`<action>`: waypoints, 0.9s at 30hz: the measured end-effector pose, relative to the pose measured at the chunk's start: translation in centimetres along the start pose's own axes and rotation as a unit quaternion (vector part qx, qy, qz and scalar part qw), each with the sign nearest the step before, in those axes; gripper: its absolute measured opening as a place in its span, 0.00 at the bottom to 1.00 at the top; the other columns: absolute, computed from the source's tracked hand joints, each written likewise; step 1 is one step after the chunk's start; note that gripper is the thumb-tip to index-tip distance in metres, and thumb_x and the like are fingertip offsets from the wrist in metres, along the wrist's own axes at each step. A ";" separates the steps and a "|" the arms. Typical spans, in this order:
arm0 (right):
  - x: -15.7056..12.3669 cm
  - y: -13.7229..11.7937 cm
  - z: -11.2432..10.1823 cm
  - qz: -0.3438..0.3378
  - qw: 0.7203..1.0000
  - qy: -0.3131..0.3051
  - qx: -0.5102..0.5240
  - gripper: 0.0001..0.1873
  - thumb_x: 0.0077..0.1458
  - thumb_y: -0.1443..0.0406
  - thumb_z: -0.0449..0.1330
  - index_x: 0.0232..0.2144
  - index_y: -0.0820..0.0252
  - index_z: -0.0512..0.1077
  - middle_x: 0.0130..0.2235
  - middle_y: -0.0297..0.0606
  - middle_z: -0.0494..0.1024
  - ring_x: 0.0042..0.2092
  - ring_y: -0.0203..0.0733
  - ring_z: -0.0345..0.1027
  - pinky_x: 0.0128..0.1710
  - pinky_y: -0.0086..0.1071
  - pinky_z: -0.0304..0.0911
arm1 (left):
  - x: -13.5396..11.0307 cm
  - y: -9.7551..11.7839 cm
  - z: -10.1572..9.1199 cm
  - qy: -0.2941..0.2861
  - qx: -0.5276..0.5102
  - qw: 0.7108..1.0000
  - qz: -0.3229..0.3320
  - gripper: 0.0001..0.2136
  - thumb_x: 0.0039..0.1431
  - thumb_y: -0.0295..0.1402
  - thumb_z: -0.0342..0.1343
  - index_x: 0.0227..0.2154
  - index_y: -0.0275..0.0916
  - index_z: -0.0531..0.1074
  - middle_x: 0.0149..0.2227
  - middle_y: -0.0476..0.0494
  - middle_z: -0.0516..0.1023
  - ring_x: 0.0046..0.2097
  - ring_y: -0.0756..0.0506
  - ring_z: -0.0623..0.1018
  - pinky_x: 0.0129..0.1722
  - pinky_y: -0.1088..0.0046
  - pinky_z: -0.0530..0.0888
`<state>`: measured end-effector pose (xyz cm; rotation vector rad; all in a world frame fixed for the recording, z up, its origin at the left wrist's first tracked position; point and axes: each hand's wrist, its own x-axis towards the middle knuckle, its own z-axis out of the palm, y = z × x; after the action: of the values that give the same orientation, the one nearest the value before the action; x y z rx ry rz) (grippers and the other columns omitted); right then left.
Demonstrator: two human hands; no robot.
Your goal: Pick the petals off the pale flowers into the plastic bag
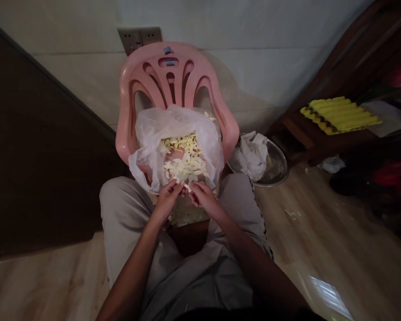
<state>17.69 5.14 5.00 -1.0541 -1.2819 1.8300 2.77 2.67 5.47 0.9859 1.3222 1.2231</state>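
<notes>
My left hand and my right hand meet at the front edge of a pink plastic chair, fingertips almost touching. Both pinch a small, pale flower-like piece, too small to make out fully. Just beyond my fingers, loose cream-white blossoms or petals lie in a heap on the seat. A thin white plastic bag is spread around them, its sides bunched up. More yellowish pieces are at the back of the bag's opening.
Right of the chair, a metal basin on the wooden floor holds a crumpled white bag. A yellow ridged object rests on dark wooden furniture. A wall with sockets stands behind; a dark panel is at left.
</notes>
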 end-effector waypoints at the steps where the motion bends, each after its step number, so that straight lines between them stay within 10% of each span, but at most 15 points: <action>1: 0.0 0.0 0.0 0.003 1.000 -0.001 0.001 0.18 0.59 0.49 0.55 0.29 0.57 0.68 0.20 0.24 0.63 0.17 0.29 0.54 0.16 0.25 0.46 | 0.0 0.1 0.0 0.000 0.000 1.000 0.000 0.20 0.54 0.53 0.62 0.25 0.39 0.73 0.24 0.51 0.74 0.29 0.49 0.72 0.35 0.73 0.67; 19: 0.2 1.2 -0.1 -0.162 0.964 0.050 -0.203 0.16 0.64 0.53 0.56 0.36 0.57 0.76 0.32 0.33 0.78 0.33 0.37 0.69 0.35 0.29 0.62 | 0.1 -0.1 -0.6 -0.008 0.057 0.998 0.030 0.15 0.58 0.46 0.58 0.26 0.40 0.74 0.23 0.52 0.73 0.29 0.48 0.72 0.34 0.73 0.67; 27: 0.0 0.8 -0.3 -0.125 0.977 0.039 -0.168 0.17 0.64 0.51 0.55 0.35 0.55 0.75 0.25 0.31 0.71 0.27 0.38 0.64 0.27 0.29 0.58 | -0.1 0.3 -0.7 -0.022 0.041 0.999 0.023 0.16 0.58 0.48 0.59 0.28 0.39 0.76 0.25 0.51 0.74 0.29 0.48 0.72 0.34 0.73 0.67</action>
<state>17.87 5.06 4.20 -1.0683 -1.6332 1.4033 2.11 2.54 5.76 1.1019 1.3305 1.1822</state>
